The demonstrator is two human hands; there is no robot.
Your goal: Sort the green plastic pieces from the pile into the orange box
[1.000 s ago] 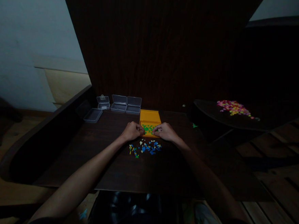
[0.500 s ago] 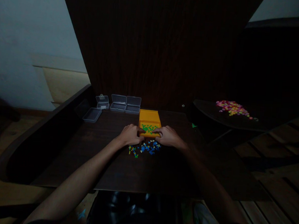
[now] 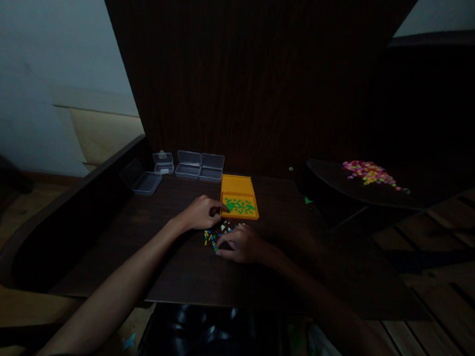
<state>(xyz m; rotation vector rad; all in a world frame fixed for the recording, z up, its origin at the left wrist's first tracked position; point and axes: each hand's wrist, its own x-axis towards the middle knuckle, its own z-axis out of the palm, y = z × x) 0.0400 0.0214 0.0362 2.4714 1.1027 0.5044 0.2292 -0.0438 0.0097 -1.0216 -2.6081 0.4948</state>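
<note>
An open orange box [image 3: 238, 189] sits on the dark wooden table [image 3: 174, 271], with small green pieces [image 3: 239, 204] in its near half. My left hand [image 3: 200, 212] rests at the box's near left corner, fingers curled, one fingertip touching the rim. A pile of small coloured pieces [image 3: 216, 234], blue, yellow and white, lies just in front of the box. My right hand [image 3: 241, 244] lies over the right part of that pile, fingers bent down onto the pieces. Whether it holds one is hidden.
Several clear plastic boxes [image 3: 200, 165] stand open at the back left of the table, one more [image 3: 147, 182] near the left edge. A heap of pink and yellow pieces [image 3: 368, 172] lies on a dark round surface to the right. The room is dim.
My right hand has left the orange box's near right corner and moved back and left onto the pile of coloured pieces. My left hand has stayed at the box.
</note>
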